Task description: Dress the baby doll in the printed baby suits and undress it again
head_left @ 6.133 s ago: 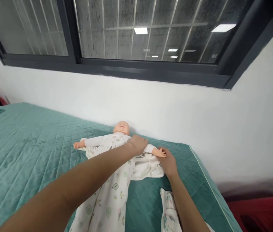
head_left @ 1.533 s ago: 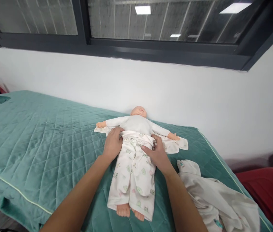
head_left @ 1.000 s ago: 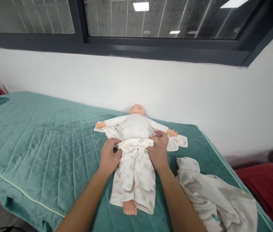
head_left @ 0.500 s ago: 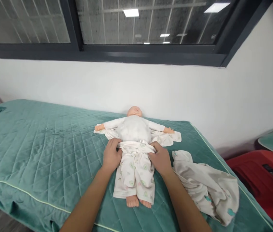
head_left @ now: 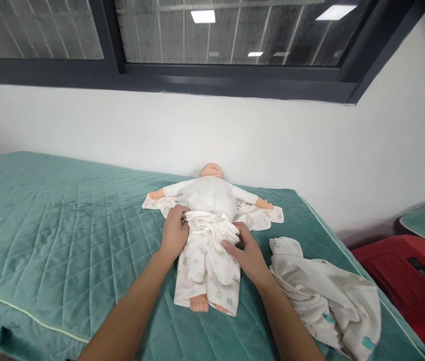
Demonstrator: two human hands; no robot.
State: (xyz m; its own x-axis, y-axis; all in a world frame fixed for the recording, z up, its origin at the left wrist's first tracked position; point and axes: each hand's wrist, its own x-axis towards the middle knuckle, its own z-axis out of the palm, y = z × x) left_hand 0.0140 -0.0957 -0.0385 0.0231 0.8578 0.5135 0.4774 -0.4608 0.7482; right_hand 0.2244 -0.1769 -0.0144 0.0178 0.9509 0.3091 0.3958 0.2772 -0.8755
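Note:
A baby doll (head_left: 212, 194) in a white top lies on its back on a green quilted cover (head_left: 84, 225), arms spread, head toward the wall. Printed white pants (head_left: 212, 271) cover its legs, with the feet showing at the hems. My left hand (head_left: 175, 231) is closed on the waistband at the left hip. At the right hip my right hand (head_left: 247, 252) touches the pants, thumb and fingers apart. An opened printed garment (head_left: 259, 215) is spread beneath the doll's back and arms.
A crumpled white cloth (head_left: 329, 296) with green spots lies right of my right forearm. Past the cover's right edge is a red object (head_left: 400, 281). A white wall (head_left: 160, 125) and a dark-framed window (head_left: 227, 82) stand behind the doll.
The waistband sits slightly higher at the left side. My left hand has moved up with it; my right hand has loosened and its thumb has shifted left over the pants.

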